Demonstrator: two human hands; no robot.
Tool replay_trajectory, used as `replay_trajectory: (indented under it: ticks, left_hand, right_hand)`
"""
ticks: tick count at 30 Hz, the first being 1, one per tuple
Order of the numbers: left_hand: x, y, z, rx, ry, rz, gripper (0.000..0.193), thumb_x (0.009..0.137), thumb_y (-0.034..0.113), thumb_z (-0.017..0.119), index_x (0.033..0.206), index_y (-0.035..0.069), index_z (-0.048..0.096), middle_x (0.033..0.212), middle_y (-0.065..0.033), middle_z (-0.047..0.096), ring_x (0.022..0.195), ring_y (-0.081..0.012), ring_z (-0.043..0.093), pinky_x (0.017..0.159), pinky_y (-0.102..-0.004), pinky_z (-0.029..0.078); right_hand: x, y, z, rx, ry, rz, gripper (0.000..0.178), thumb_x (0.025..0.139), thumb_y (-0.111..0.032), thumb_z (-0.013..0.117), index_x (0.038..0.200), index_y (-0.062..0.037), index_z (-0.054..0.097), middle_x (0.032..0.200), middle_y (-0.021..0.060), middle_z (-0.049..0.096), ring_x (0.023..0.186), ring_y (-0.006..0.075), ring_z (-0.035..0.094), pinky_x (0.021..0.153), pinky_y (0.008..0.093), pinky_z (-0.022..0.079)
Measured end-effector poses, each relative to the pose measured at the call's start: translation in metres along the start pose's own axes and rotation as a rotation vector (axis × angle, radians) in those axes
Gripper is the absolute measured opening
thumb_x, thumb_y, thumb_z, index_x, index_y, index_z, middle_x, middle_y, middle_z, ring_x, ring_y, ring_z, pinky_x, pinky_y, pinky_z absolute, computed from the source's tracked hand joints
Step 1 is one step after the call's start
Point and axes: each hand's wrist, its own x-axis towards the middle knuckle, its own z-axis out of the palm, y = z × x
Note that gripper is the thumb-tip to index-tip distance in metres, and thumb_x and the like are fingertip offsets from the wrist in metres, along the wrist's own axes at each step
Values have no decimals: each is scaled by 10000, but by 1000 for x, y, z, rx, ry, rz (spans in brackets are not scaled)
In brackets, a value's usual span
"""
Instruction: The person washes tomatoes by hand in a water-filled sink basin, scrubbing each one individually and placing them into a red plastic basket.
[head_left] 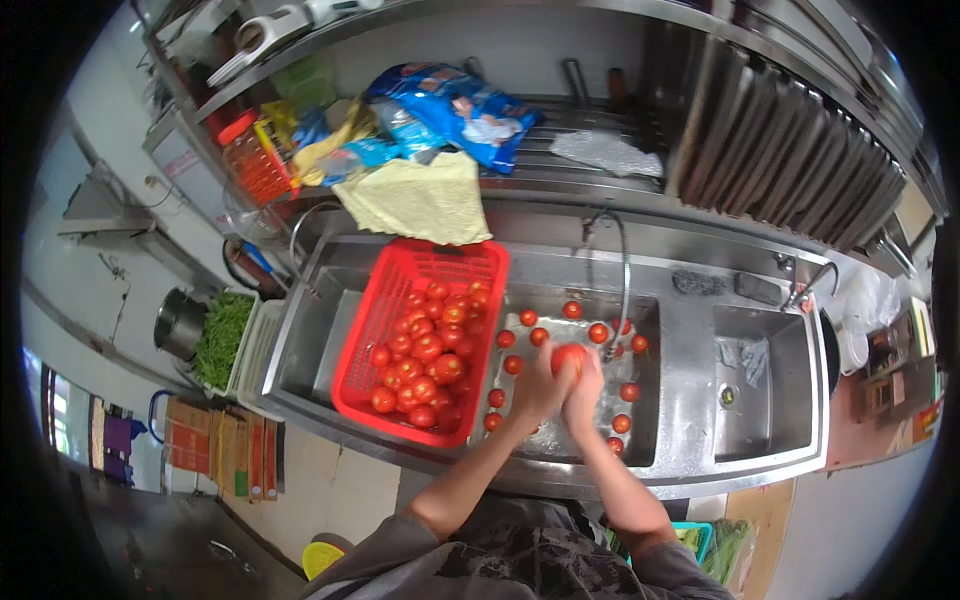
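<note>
A red basket (350, 375) of tomatoes (427, 347) stands left of the basin (648, 400), where loose tomatoes (629, 391) lie; a curved tap (626, 270) hangs near the right hand (583, 393). Right and left hand (540, 388), fingers curled, clasp one held tomato (568, 357) above the basin. It looks round, long axis and stem direction unclear.

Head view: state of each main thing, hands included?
Left hand, closed around held tomato
Right hand, closed around same tomato
Held tomato, raised over middle basin
Red basket, part filled with tomatoes
Middle basin, loose tomatoes scattered inside
Right basin, gray cloth inside
Yellow cloth, draped over shelf edge
Middle faucet, flow unclear
</note>
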Motion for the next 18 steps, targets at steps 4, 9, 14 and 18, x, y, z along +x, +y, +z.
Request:
replay_trajectory:
  ticks: [4, 9, 14, 18]
  left_hand:
    - [23, -31, -52, 80, -101, -131, 468, 921, 471, 454, 1102, 44, 512, 832, -269, 647, 850, -473, 617, 729, -532, 478]
    - [-11, -87, -110, -81, 5, -248, 444, 961, 459, 422, 1089, 44, 517, 887, -271, 648, 895, -467, 617, 744, -513, 483]
    - [-24, -173, -165, -110, 71, -141, 430, 953, 406, 519, 1114, 18, 610, 985, -236, 659, 964, -400, 634, 824, -434, 492]
    - [-24, -234, -211, -131, 126, -182, 425, 954, 387, 543, 1141, 6, 579, 1034, -189, 658, 873, -301, 669, 748, -369, 518]
  right_hand:
    - [7, -12, 27, -223, -295, 209, 374, 991, -301, 352, 1029, -8, 583, 918, 258, 641, 888, 425, 628, 762, 452, 467]
    - [-18, -17, 93, -413, -587, 146, 457, 1008, -377, 266, 1187, -28, 501, 823, 241, 645, 789, 348, 658, 724, 442, 477]
    - [-41, 3, 157, -314, -878, 468, 544, 1021, -437, 296, 1350, -15, 394, 719, 115, 596, 581, 192, 574, 563, 348, 444]
    - [-58, 14, 218, -58, -838, 624, 477, 964, -400, 543, 1274, -50, 448, 680, 35, 562, 562, 101, 562, 511, 238, 451]
